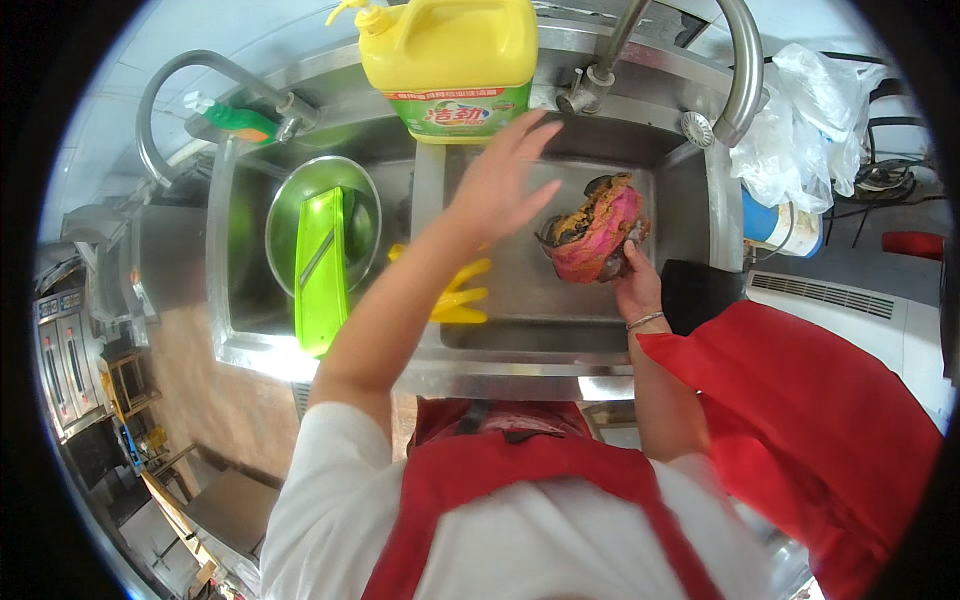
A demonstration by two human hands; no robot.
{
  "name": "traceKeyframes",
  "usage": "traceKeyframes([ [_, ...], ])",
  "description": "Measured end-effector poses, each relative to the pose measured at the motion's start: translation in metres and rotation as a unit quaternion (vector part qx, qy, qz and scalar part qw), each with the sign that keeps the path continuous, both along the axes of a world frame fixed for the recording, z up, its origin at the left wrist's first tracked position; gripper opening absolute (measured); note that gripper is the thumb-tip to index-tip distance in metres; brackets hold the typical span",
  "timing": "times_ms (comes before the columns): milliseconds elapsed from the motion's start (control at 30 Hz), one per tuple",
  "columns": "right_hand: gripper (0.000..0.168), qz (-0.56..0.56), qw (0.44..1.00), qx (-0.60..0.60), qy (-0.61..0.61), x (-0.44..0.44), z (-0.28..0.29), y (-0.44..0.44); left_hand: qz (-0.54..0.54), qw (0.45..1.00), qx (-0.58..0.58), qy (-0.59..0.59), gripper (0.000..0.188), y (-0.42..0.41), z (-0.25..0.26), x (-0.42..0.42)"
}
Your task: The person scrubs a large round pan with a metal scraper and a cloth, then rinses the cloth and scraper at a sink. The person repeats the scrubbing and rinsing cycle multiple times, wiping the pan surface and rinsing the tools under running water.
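Note:
My right hand [641, 285] grips the lower right side of a pink, dark and orange-brown bundle [600, 229], whose exact kind I cannot tell. The bundle is over the right basin [525, 300] of a stainless steel sink. My left hand [502, 180] is empty, its fingers spread, above the left part of that basin. Just beyond its fingertips stands a big yellow detergent jug [450, 52] with a pump and a green label bearing writing. A yellow rubber glove [463, 296] lies by the basin divider, partly hidden under my left forearm.
In the left basin a metal bowl [281, 225] has a green mandoline slicer [321, 300] lying across it, reaching the front rim. Two curved faucets, left [202, 60] and right [742, 67], arch over the sink. A green spray bottle [232, 120], clear plastic bags [817, 120] and red fabric [810, 397] flank it.

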State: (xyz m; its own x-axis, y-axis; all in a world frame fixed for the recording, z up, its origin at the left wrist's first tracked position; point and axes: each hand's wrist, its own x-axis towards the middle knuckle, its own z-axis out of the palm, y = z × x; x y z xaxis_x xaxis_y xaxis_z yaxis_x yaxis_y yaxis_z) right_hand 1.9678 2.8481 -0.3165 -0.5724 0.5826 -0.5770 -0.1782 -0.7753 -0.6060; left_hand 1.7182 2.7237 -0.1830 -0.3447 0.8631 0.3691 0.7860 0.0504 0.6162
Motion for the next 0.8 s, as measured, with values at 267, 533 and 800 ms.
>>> traceKeyframes([
  [267, 0.028, 0.020, 1.000, -0.005, -0.002, -0.004, 0.008, -0.005, 0.155, 0.986, -0.061, 0.001, 0.064, 0.133, -0.034, -0.026],
  [533, 0.026, 0.005, 1.000, -0.005, -0.022, 0.001, 0.007, -0.005, 0.062, 0.991, -0.114, -0.031, 0.052, 0.115, -0.052, 0.003],
  [800, 0.026, -0.002, 0.998, -0.004, -0.070, 0.017, -0.014, 0.002, 0.175, 0.918, -0.026, -0.355, 0.043, 0.006, -0.106, 0.101],
])
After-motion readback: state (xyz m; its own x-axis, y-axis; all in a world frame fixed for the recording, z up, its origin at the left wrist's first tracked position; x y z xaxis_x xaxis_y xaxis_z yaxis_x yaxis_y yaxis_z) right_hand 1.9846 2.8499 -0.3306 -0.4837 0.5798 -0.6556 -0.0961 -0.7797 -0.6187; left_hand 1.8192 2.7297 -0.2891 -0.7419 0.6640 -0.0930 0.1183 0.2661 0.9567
